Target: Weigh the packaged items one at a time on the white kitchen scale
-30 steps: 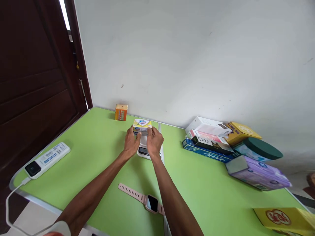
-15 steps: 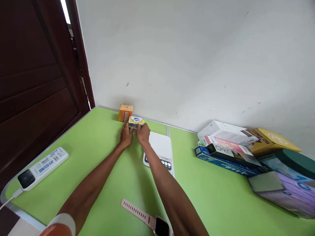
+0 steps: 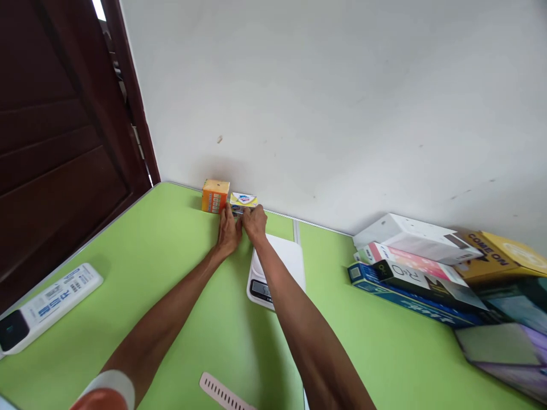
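A small yellow soap box (image 3: 244,200) sits on the green table (image 3: 171,273) by the wall, right beside an orange box (image 3: 215,196). Both my hands grip it: my left hand (image 3: 228,228) on its left end, my right hand (image 3: 255,222) on its right end, fingers closed on it. A white kitchen scale (image 3: 278,267) lies just behind my right wrist with nothing on its platform.
A white remote-like device (image 3: 47,299) lies at the left edge. A pink watch strap (image 3: 222,393) lies near the bottom. A pile of boxes (image 3: 419,256) and a purple pack (image 3: 508,353) fill the right side. A dark wooden door (image 3: 55,131) stands at left.
The soap box came off the scale and went left and back to the wall beside the orange box. Both hands stayed on it.
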Demonstrator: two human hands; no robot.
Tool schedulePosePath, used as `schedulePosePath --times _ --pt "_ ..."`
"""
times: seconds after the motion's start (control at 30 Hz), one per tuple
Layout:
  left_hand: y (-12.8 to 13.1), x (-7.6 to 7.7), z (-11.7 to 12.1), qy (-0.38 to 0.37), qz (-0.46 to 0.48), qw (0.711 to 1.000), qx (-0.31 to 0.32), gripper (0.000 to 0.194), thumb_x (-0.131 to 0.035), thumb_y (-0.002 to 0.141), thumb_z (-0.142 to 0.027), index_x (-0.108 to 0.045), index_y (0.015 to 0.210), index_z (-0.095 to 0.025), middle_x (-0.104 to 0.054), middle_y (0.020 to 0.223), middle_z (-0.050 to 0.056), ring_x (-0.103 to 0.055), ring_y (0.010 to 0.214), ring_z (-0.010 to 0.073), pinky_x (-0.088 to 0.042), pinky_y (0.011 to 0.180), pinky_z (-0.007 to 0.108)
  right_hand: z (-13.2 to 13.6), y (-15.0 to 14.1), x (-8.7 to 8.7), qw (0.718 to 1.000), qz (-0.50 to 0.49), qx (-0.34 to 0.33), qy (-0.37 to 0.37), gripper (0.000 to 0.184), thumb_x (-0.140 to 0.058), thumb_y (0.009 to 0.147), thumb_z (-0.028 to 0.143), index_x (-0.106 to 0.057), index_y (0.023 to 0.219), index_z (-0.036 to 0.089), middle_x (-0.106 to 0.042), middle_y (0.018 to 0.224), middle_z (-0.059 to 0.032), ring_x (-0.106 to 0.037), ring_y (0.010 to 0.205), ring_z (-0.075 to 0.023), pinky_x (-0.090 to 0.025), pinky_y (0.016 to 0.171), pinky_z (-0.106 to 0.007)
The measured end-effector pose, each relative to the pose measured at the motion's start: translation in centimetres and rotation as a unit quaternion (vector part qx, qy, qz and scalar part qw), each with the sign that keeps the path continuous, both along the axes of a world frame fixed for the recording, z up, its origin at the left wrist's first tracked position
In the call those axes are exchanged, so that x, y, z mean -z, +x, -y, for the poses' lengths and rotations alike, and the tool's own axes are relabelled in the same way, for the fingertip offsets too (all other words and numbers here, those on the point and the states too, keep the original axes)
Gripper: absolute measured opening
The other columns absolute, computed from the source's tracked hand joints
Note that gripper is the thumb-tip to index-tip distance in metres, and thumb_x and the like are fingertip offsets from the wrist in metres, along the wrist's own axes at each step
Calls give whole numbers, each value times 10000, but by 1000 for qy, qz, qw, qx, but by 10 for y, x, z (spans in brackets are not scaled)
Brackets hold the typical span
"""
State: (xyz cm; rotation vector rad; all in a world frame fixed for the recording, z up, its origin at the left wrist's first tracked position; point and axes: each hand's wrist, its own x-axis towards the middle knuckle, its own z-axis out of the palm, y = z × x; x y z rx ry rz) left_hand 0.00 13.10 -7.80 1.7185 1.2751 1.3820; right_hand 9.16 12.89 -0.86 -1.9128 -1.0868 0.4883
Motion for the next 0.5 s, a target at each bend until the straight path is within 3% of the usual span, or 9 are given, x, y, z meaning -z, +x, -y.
schedulePosePath --times 0.1,0.23,0.33,0.5 --pt "-11 4 16 71 -18 997 -27 717 -584 934 -315 -352 1589 -139 -441 1599 227 -400 1540 343 -306 1297 546 1 -5 1 1000 4 -16 -4 194 -537 900 215 -646 1049 153 -738 1076 -196 -696 1080 -343 -518 939 -412" --pt "-40 -14 8 116 -48 985 -122 764 -620 900 -308 -332 1569 -75 -410 1568 269 -369 1534 358 -274 1299 544 5 -9 1 999 7 -34 -11 252 -520 903 191 -645 1112 128 -725 1169 -219 -690 1134 -347 -516 964 -414" --pt "-60 -31 -16 69 -48 981 -174 814 -660 876 -307 -308 1569 -66 -346 1612 289 -297 1570 378 -215 1314 558 9 -10 0 999 6 -44 -19 276 -506 913 186 -636 1149 127 -720 1199 -223 -693 1136 -346 -525 961 -423" --pt "-84 -39 -44 -24 -40 992 -120 694 -621 910 -324 -401 1529 -103 -500 1507 243 -439 1490 349 -308 1286 523 9 -13 -4 997 0 -73 -25 296 -514 931 195 -626 1195 120 -715 1242 -235 -699 1147 -357 -540 963 -438"
